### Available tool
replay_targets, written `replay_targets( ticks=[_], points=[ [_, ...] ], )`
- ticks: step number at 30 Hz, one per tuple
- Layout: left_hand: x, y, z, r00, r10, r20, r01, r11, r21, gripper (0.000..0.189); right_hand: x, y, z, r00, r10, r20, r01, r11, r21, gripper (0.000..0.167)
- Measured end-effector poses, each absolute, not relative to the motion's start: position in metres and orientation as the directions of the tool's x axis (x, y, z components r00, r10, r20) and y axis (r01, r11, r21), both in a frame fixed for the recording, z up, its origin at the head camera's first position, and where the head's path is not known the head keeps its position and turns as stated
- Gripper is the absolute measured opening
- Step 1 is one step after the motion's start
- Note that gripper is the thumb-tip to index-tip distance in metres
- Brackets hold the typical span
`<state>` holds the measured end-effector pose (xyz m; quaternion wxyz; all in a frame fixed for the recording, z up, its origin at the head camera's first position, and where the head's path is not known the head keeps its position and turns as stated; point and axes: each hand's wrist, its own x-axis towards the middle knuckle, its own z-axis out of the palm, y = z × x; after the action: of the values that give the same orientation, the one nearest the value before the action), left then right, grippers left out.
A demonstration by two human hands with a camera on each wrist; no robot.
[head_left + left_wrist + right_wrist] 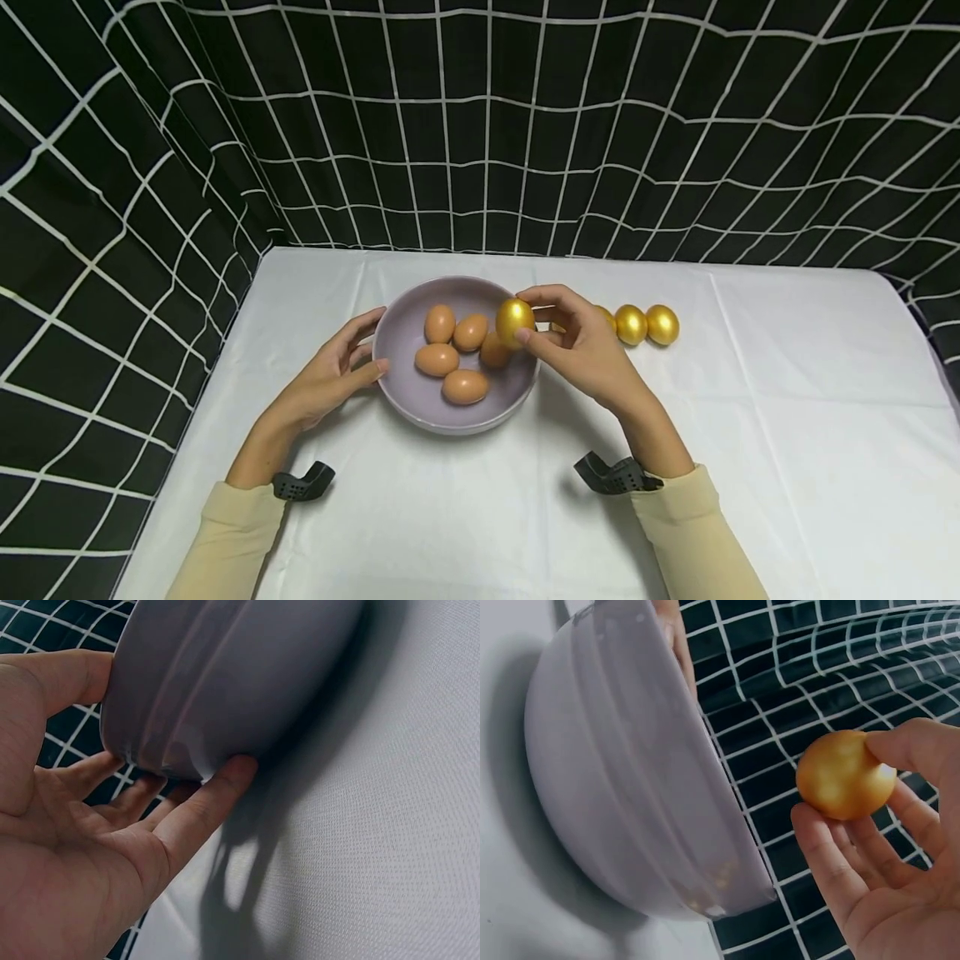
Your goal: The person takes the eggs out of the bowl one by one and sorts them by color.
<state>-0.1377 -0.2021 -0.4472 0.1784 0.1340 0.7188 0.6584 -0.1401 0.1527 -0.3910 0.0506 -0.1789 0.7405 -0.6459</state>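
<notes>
A pale purple bowl (405,398) on the table holds several brown eggs (465,387). My left hand (330,375) grips its left side, thumb at the rim and fingers along the outer wall. In the left wrist view, the fingertips (241,766) touch the lower wall of the bowl (247,682). Above the bowl's right rim, my right hand (581,346) pinches a golden egg (514,322) between thumb and fingers. From the right wrist, this golden egg (845,775) shows raised beyond the rim, and it overlaps a brown egg in the head view.
To the right of the bowl, several more golden eggs (662,325) lie in a row on the white tablecloth (810,425), some partly hidden behind the right hand. A dark curtain with a white grid (465,133) rises behind the table and along its left side.
</notes>
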Motion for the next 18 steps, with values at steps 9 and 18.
replay_targets(
  ticks=[9, 18],
  points=[
    [-0.137, -0.199, -0.448, -0.902, 0.423, -0.086, -0.046, 0.105, 0.993, 0.078, -0.139, 0.17, -0.395, -0.946, -0.279, 0.163, -0.202, 0.118, -0.972, 0.041],
    [-0.137, -0.201, -0.446, -0.902, 0.422, -0.085, -0.044, 0.105, 0.993, 0.079, -0.143, 0.183, -0.393, -0.964, -0.22, 0.148, -0.166, 0.066, -0.984, 0.038]
  ],
)
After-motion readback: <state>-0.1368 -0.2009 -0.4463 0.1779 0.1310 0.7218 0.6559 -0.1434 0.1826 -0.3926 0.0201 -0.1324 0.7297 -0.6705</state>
